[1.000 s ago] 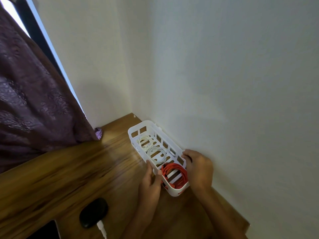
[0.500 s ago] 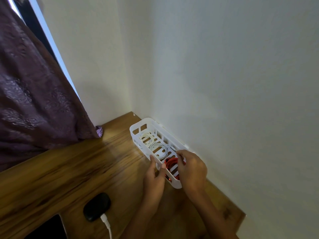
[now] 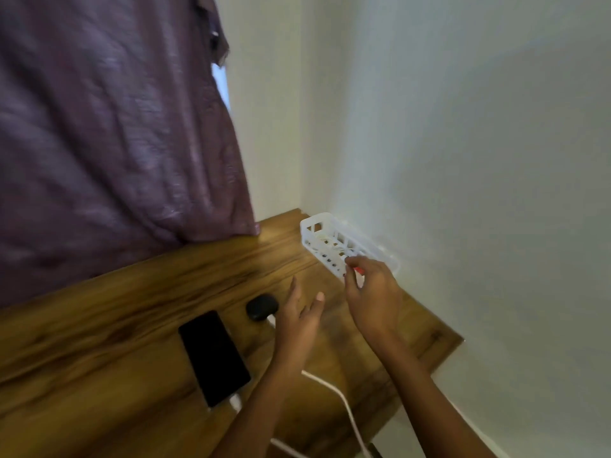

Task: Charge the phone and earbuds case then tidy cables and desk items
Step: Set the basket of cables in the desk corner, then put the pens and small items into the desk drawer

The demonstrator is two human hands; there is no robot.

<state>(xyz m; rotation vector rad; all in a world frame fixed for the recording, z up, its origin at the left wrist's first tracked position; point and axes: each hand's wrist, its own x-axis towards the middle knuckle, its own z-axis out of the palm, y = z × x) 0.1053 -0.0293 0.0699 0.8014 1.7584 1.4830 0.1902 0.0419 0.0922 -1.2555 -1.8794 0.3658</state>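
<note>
The left hand (image 3: 299, 320) hovers over the counter (image 3: 132, 309), fingers straight and released. The black earbuds case (image 3: 261, 307) lies just left of them, and the phone (image 3: 213, 357) further left. The right hand (image 3: 372, 292) curls its fingers at the near end of the white basket (image 3: 317, 226); whether they are grasping it is unclear. A red cable (image 3: 358, 269) shows beside them.

Looks like a room in a home: wooden desk (image 3: 132, 309) tucked into a corner of plain white walls (image 3: 463, 160), purple curtain (image 3: 99, 127) hanging over a window (image 3: 224, 84), phone (image 3: 213, 357) and earbuds case (image 3: 261, 307) plugged into white charging cables (image 3: 344, 401), small white plastic basket (image 3: 317, 219) by the wall.
</note>
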